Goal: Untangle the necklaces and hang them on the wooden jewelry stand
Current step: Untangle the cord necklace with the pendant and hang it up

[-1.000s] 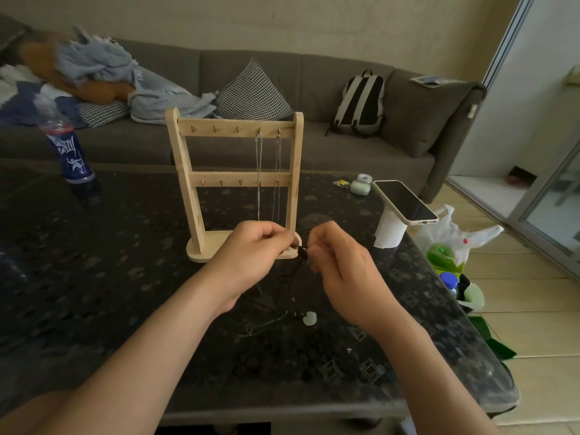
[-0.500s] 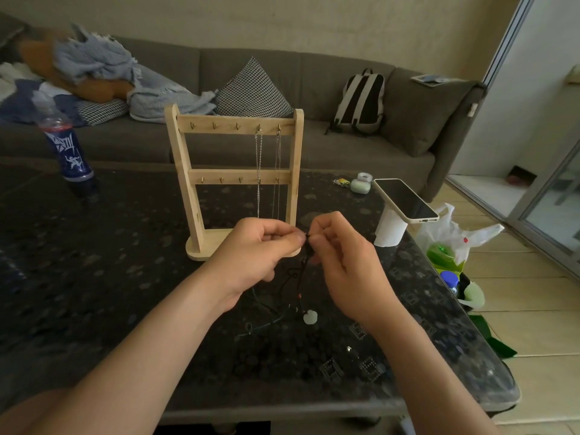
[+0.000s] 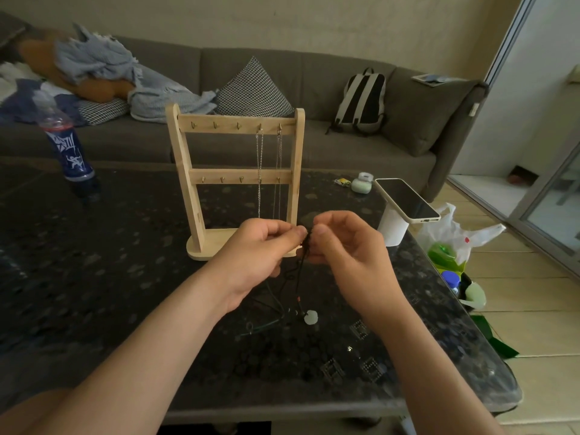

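hands, left and right, pinch the black cord slightly higher.

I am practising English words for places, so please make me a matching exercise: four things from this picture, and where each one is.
Things
1. smartphone
2. blue bottle
3. backpack
4. black cord

Places
A. leaning against the grey sofa's backrest
B. pinched between the left hand and the right hand
C. standing on the dark table, far left
D. resting on top of a white cylinder

Pairs: 1-D, 2-C, 3-A, 4-B
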